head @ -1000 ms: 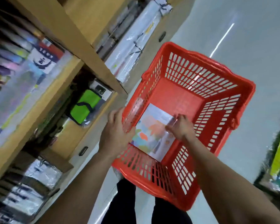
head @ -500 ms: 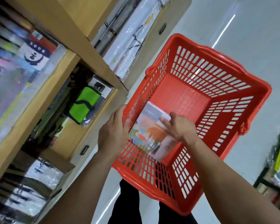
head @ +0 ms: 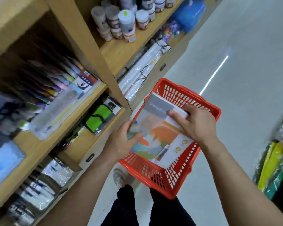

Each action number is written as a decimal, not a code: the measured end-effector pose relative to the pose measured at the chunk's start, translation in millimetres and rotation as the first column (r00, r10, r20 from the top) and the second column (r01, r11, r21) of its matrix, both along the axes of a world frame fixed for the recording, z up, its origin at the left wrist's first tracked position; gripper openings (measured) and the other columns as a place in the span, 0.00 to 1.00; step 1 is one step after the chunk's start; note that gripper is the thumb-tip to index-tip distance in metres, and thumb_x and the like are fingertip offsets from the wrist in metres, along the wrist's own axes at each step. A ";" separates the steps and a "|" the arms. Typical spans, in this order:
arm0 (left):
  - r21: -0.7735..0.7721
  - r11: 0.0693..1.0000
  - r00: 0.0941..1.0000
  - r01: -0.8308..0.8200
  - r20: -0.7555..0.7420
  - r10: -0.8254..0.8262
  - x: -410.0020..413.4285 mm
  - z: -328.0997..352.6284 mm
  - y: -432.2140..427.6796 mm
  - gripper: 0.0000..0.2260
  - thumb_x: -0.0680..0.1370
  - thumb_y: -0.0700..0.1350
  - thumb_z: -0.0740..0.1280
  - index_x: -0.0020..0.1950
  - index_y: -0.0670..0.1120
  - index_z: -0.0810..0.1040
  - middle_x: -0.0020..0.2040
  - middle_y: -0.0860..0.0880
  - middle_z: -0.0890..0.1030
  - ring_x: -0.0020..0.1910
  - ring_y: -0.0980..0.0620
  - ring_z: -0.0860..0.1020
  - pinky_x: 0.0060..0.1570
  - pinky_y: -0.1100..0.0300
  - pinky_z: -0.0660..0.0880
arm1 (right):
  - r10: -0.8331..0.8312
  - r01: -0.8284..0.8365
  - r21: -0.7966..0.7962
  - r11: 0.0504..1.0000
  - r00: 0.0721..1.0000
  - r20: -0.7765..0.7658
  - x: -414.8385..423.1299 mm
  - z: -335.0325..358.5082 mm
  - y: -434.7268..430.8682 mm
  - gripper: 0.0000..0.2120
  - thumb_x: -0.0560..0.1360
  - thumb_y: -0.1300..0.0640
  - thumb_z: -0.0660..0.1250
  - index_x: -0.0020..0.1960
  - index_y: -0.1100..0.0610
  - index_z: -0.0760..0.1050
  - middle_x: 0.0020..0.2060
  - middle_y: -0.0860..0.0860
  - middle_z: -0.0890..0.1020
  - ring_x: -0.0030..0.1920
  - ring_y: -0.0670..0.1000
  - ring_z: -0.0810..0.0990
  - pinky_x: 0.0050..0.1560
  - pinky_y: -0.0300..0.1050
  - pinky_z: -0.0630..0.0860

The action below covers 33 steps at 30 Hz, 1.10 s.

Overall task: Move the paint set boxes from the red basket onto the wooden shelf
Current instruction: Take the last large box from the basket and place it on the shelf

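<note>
A flat paint set box [head: 155, 128], white and grey with orange and teal shapes on its cover, is held above the red basket [head: 167, 176]. My left hand [head: 121, 142] grips its left edge. My right hand [head: 196, 124] clasps its upper right edge, fingers lying over the cover. The box hides most of the basket's inside, so I cannot tell what else lies in it. The wooden shelf [head: 91, 139] stands to the left of the basket, with several packed compartments.
Paint jars [head: 126, 25] crowd an upper shelf board. Rolled white goods [head: 142, 70] lie below them. A green pouch [head: 99, 117] and wrapped packs [head: 55, 173] fill the lower compartments. Grey floor [head: 243, 79] stretches to the right, with bright packaged goods [head: 274, 168] at the far right.
Both hands have lifted the paint set box up out of the basket. My left hand left the basket rim and took the box's edge. The view swung up, showing more shelf.
</note>
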State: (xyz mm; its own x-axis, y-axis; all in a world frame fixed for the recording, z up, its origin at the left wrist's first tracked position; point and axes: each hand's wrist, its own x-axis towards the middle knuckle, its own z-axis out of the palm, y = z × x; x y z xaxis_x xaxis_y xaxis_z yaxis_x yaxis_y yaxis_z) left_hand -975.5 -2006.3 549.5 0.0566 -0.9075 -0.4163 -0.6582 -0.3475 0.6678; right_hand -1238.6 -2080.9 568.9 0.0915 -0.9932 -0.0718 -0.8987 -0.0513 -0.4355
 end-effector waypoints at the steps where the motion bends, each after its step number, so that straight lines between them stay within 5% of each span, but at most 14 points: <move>1: -0.003 1.000 0.999 -0.015 -0.038 0.015 -1.2 16.9 1.4 0.27 0.72 0.69 0.64 0.65 0.56 0.75 0.57 0.56 0.84 0.57 0.51 0.82 0.58 0.48 0.79 | 0.018 -0.017 -0.032 0.999 0.999 0.035 2.4 16.5 -2.7 0.34 0.72 0.21 0.53 0.40 0.51 0.78 0.32 0.48 0.84 0.36 0.56 0.84 0.37 0.51 0.79; 4: -0.064 0.992 0.992 -0.110 -0.065 0.106 5.5 63.7 12.4 0.24 0.74 0.67 0.63 0.62 0.52 0.73 0.56 0.50 0.85 0.54 0.46 0.83 0.55 0.43 0.79 | 0.037 -0.015 -0.128 0.992 0.984 0.175 15.3 57.9 -7.0 0.32 0.70 0.20 0.56 0.41 0.49 0.77 0.31 0.46 0.82 0.35 0.52 0.81 0.35 0.48 0.77; 6: -0.116 0.978 0.985 -0.172 -0.037 0.169 17.0 93.6 27.3 0.21 0.76 0.66 0.64 0.61 0.53 0.72 0.53 0.50 0.85 0.49 0.46 0.84 0.51 0.42 0.79 | 0.033 0.013 -0.161 0.987 0.960 0.278 27.5 74.8 -4.0 0.27 0.70 0.24 0.62 0.53 0.45 0.78 0.43 0.46 0.84 0.44 0.52 0.83 0.43 0.49 0.78; 9: -0.201 0.928 0.950 -0.313 -0.056 0.308 42.8 132.9 57.3 0.19 0.77 0.64 0.66 0.59 0.53 0.73 0.50 0.51 0.86 0.48 0.47 0.85 0.50 0.42 0.80 | 0.019 0.020 -0.080 0.997 0.888 0.459 56.5 90.4 15.5 0.42 0.69 0.29 0.69 0.76 0.50 0.64 0.64 0.51 0.79 0.62 0.52 0.80 0.61 0.53 0.77; 12: -0.297 0.838 0.888 -0.459 -0.120 0.444 77.8 162.3 97.0 0.14 0.79 0.61 0.69 0.60 0.55 0.75 0.51 0.54 0.87 0.50 0.53 0.85 0.51 0.46 0.80 | 0.031 -0.088 0.047 0.995 0.724 0.690 106.8 101.3 57.5 0.42 0.70 0.34 0.71 0.77 0.47 0.58 0.60 0.39 0.83 0.60 0.45 0.83 0.59 0.51 0.80; 16: -0.382 0.673 0.769 -0.633 -0.210 0.604 129.0 187.7 157.3 0.04 0.82 0.51 0.69 0.53 0.59 0.75 0.47 0.60 0.85 0.47 0.63 0.83 0.44 0.63 0.77 | 0.062 -0.186 0.053 0.981 0.561 0.825 186.8 108.8 121.5 0.31 0.72 0.38 0.70 0.71 0.45 0.67 0.55 0.35 0.84 0.53 0.43 0.85 0.48 0.40 0.80; 21: -0.454 0.416 0.596 -0.788 -0.388 0.703 199.8 215.1 242.8 0.09 0.81 0.47 0.70 0.56 0.59 0.74 0.49 0.64 0.83 0.48 0.62 0.83 0.40 0.68 0.77 | 0.265 -0.373 -0.084 0.924 0.463 0.846 293.7 158.4 192.8 0.18 0.76 0.38 0.65 0.64 0.30 0.66 0.57 0.32 0.80 0.57 0.37 0.80 0.49 0.34 0.76; 25: -0.571 0.212 0.488 -0.793 -0.388 0.782 250.4 231.8 314.2 0.32 0.76 0.42 0.75 0.71 0.62 0.62 0.62 0.67 0.72 0.57 0.74 0.76 0.48 0.76 0.75 | 0.510 -0.517 -0.259 0.816 0.432 0.744 377.6 204.4 226.8 0.20 0.80 0.39 0.61 0.71 0.37 0.67 0.58 0.42 0.77 0.60 0.39 0.74 0.52 0.29 0.70; 27: -0.579 0.183 0.458 -0.794 -0.372 0.807 278.5 239.1 342.0 0.32 0.76 0.42 0.76 0.68 0.64 0.62 0.65 0.56 0.74 0.59 0.67 0.78 0.50 0.70 0.79 | 0.591 -0.580 -0.284 0.763 0.449 0.670 420.7 218.2 239.9 0.26 0.80 0.38 0.60 0.76 0.40 0.64 0.57 0.44 0.73 0.55 0.35 0.71 0.50 0.27 0.69; 29: -0.571 0.193 0.420 -0.798 -0.299 0.857 309.5 246.2 363.0 0.32 0.76 0.47 0.76 0.74 0.55 0.63 0.69 0.47 0.75 0.65 0.54 0.79 0.60 0.54 0.80 | 0.629 -0.641 -0.237 0.730 0.493 0.601 463.9 229.3 250.6 0.32 0.78 0.39 0.60 0.80 0.46 0.60 0.63 0.51 0.70 0.55 0.40 0.71 0.53 0.40 0.74; 30: -0.569 0.224 0.411 -0.791 -0.224 0.883 326.2 248.8 370.3 0.35 0.76 0.50 0.77 0.78 0.53 0.62 0.72 0.44 0.73 0.68 0.47 0.76 0.65 0.49 0.77 | 0.645 -0.661 -0.216 0.719 0.518 0.562 485.1 232.6 254.2 0.32 0.78 0.40 0.60 0.79 0.48 0.61 0.65 0.55 0.69 0.56 0.45 0.70 0.52 0.47 0.75; 33: -0.530 0.328 0.413 -0.782 -0.046 0.909 369.3 254.1 383.3 0.43 0.74 0.53 0.77 0.83 0.51 0.57 0.76 0.42 0.71 0.74 0.40 0.71 0.67 0.46 0.72 | 0.694 -0.701 -0.206 0.683 0.535 0.481 543.6 235.5 261.3 0.24 0.80 0.46 0.63 0.74 0.49 0.67 0.64 0.55 0.73 0.48 0.44 0.64 0.47 0.46 0.68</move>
